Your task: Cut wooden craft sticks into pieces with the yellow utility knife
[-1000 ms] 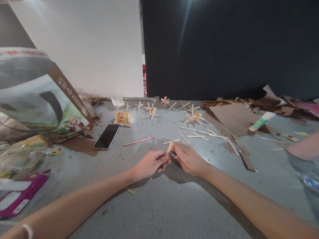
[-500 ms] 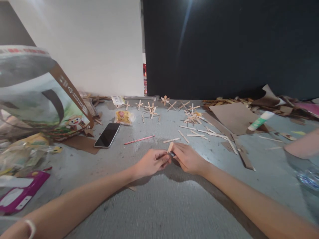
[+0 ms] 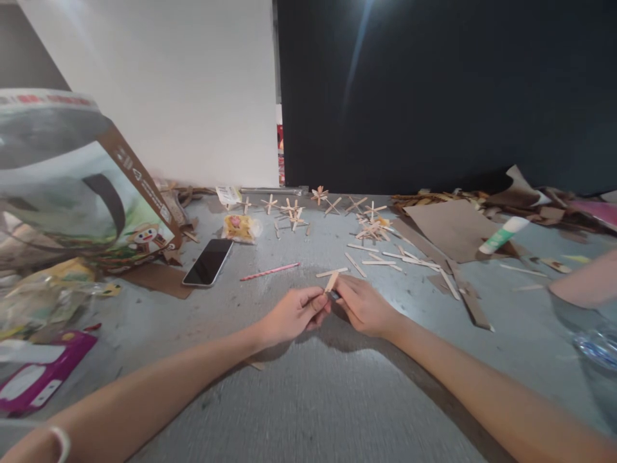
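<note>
Over the middle of the grey table, my left hand (image 3: 296, 315) is closed, pinching a short wooden craft stick (image 3: 331, 281) between thumb and fingers. The stick points up and slightly to the right. Right beside it is my right hand (image 3: 364, 305), fingers curled against the stick's side. Whatever it holds is mostly hidden behind its fingers. Just beyond the hands lie loose craft sticks (image 3: 355, 265) and a pink striped stick (image 3: 270, 271). Farther back stand several crossed-stick pieces (image 3: 294, 212).
On the left are a phone (image 3: 208, 262), a large printed bag (image 3: 91, 193) and a purple-and-white case (image 3: 43, 373). Cardboard (image 3: 450, 228), a glue stick (image 3: 504, 235) and another person's arm (image 3: 588, 280) are on the right. A small yellow packet (image 3: 240, 228) sits behind the phone.
The stick between my hands has tipped a little to the right and shows more of its length. A small dark piece at my right fingertips is now mostly out of sight.
</note>
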Available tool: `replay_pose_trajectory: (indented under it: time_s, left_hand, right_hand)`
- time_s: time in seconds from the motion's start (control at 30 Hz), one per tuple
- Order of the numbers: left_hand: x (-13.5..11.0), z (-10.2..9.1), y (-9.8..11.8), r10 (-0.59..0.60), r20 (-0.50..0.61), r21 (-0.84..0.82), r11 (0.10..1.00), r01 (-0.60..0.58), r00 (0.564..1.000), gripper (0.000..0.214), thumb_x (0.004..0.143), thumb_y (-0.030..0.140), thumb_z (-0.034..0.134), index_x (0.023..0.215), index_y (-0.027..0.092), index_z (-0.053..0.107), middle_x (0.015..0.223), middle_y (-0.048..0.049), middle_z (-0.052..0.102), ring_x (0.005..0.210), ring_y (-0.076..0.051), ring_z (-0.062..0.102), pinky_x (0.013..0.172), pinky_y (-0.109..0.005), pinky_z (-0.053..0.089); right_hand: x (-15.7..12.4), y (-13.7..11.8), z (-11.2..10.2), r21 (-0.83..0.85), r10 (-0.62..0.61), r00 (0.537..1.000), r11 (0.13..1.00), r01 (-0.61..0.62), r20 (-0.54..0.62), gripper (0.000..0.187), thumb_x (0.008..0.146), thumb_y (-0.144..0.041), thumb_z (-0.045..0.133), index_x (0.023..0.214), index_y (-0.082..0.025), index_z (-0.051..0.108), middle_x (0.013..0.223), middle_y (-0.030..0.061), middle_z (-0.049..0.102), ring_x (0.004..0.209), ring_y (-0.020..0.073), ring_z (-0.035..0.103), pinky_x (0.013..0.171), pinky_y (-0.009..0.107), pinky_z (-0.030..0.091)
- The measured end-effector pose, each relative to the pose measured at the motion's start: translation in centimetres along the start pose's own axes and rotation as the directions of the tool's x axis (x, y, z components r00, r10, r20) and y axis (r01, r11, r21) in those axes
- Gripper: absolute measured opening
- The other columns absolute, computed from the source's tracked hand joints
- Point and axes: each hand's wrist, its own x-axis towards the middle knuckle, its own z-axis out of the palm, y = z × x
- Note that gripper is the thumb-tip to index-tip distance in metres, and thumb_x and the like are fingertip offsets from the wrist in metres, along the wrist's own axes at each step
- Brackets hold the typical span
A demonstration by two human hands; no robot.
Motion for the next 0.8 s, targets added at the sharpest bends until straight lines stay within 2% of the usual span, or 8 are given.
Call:
replay_pose_trajectory:
  time_s: [0.23, 0.3, 0.37, 0.47, 0.57, 0.67, 0.77, 0.8]
  left_hand:
    - [-0.2, 0.3, 0.1, 0.038, -0.079, -0.01, 0.999, -0.039, 0.996, 0.053, 0.096, 0.069, 0.049, 0.081, 0.019, 0.053, 0.059, 0.0052, 0.046, 0.049, -0.009, 0.04, 0.049, -0.023, 0.032]
    - [0.0, 0.1, 0.1, 0.038, -0.162, -0.066, 0.997, -0.049, 0.986, 0.053, 0.094, 0.071, 0.051, 0.08, 0.02, 0.05, 0.059, 0.0054, 0.046, 0.048, -0.009, 0.04, 0.049, -0.023, 0.033]
    - [0.4, -0.3, 0.1, 0.021, -0.309, -0.12, 0.991, -0.06, 0.951, 0.052, 0.094, 0.071, 0.05, 0.08, 0.021, 0.046, 0.062, 0.0054, 0.046, 0.048, -0.008, 0.041, 0.05, -0.024, 0.034]
    - [1.1, -1.2, -0.1, 0.023, -0.353, 0.027, 1.0, -0.015, 0.935, 0.05, 0.095, 0.069, 0.049, 0.08, 0.021, 0.049, 0.064, 0.0025, 0.052, 0.051, -0.01, 0.047, 0.052, -0.025, 0.037]
    - [1.3, -1.7, -0.1, -0.012, -0.335, 0.166, 0.984, 0.071, 0.942, 0.035, 0.099, 0.054, 0.05, 0.093, 0.02, 0.055, 0.068, 0.0006, 0.062, 0.054, -0.012, 0.052, 0.055, -0.026, 0.039]
    - [1.2, -2.1, 0.1, 0.004, -0.341, 0.324, 0.939, 0.113, 0.94, 0.019, 0.098, 0.037, 0.054, 0.091, 0.02, 0.058, 0.074, -0.0016, 0.071, 0.059, -0.014, 0.055, 0.059, -0.026, 0.039]
    - [1.3, -2.6, 0.3, 0.061, -0.36, 0.48, 0.868, 0.128, 0.931, 0.016, 0.091, 0.026, 0.062, 0.077, 0.019, 0.065, 0.074, -0.0029, 0.071, 0.067, -0.017, 0.058, 0.064, -0.028, 0.039]
    - [1.4, -2.7, 0.3, 0.079, -0.36, 0.508, 0.852, 0.124, 0.93, 0.016, 0.089, 0.024, 0.065, 0.074, 0.019, 0.067, 0.074, -0.0033, 0.071, 0.07, -0.018, 0.059, 0.067, -0.029, 0.04]
  right_hand:
    - [-0.1, 0.0, 0.4, -0.077, -0.016, 0.998, 0.997, 0.011, -0.065, 0.033, 0.111, -0.037, 0.025, 0.098, -0.021, 0.05, 0.089, 0.0111, 0.063, 0.078, 0.0249, 0.056, 0.07, 0.036, 0.046]
    - [-0.6, 0.2, 0.1, -0.048, 0.044, 0.995, 0.998, -0.049, -0.094, 0.036, 0.111, -0.041, 0.022, 0.098, -0.021, 0.05, 0.087, 0.01, 0.062, 0.077, 0.0247, 0.057, 0.07, 0.036, 0.046]
    - [-1.2, 0.7, -0.4, 0.004, 0.189, 0.97, 0.982, -0.19, -0.154, 0.038, 0.111, -0.043, 0.02, 0.1, -0.022, 0.049, 0.086, 0.0091, 0.062, 0.076, 0.0239, 0.059, 0.07, 0.035, 0.047]
    - [-1.4, 1.4, -1.1, 0.04, 0.41, 0.886, 0.911, -0.411, -0.216, 0.032, 0.11, -0.041, 0.023, 0.107, -0.022, 0.049, 0.091, 0.0096, 0.064, 0.078, 0.0244, 0.062, 0.073, 0.036, 0.048]
    - [-0.5, 1.4, -1.5, 0.007, 0.508, 0.829, 0.854, -0.521, -0.233, 0.031, 0.106, -0.041, 0.038, 0.127, -0.018, 0.04, 0.098, 0.0116, 0.064, 0.077, 0.0254, 0.064, 0.07, 0.036, 0.048]
    - [0.4, 0.4, -1.6, -0.032, 0.516, 0.837, 0.848, -0.529, -0.182, 0.027, 0.105, -0.032, 0.037, 0.128, -0.017, 0.039, 0.104, 0.0151, 0.063, 0.08, 0.0259, 0.066, 0.068, 0.035, 0.048]
    - [0.7, -1.4, -2.2, -0.138, 0.516, 0.852, 0.841, -0.523, -0.083, 0.023, 0.106, -0.026, 0.031, 0.122, -0.02, 0.046, 0.11, 0.0166, 0.062, 0.075, 0.0228, 0.065, 0.064, 0.032, 0.045]
    - [0.7, -2.1, -2.4, -0.194, 0.542, 0.838, 0.818, -0.542, -0.055, 0.024, 0.106, -0.026, 0.031, 0.124, -0.021, 0.047, 0.112, 0.0165, 0.063, 0.069, 0.021, 0.064, 0.059, 0.031, 0.042]
